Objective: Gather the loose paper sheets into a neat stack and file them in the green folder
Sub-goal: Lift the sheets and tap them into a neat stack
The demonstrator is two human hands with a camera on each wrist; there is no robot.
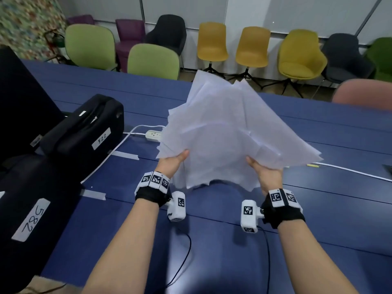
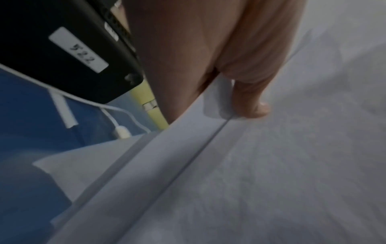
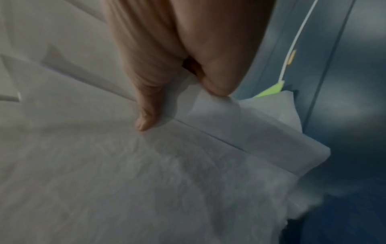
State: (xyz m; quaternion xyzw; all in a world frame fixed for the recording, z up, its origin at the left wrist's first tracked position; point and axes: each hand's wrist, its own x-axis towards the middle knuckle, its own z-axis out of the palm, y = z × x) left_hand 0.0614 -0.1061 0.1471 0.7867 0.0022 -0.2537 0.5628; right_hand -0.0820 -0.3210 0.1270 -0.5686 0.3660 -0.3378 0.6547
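Note:
A loose, fanned bundle of white paper sheets (image 1: 222,132) is held up, tilted, above the blue table (image 1: 212,240), its corners sticking out unevenly. My left hand (image 1: 180,160) grips the bundle's near left edge, thumb on top and fingers hidden beneath. My right hand (image 1: 261,168) grips the near right edge the same way. In the wrist views each thumb (image 2: 256,109) (image 3: 146,122) presses on the sheets (image 2: 250,165) (image 3: 104,165). A light green corner (image 3: 269,91) peeks out past the papers; I cannot tell whether it is the folder.
Black cases labelled 522 (image 1: 89,128) and 582 (image 1: 27,219) stand on the table's left. A white power strip (image 1: 153,135) with its cable lies behind the papers. A white cable (image 1: 350,170) runs along the right. Chairs (image 1: 212,43) line the far side.

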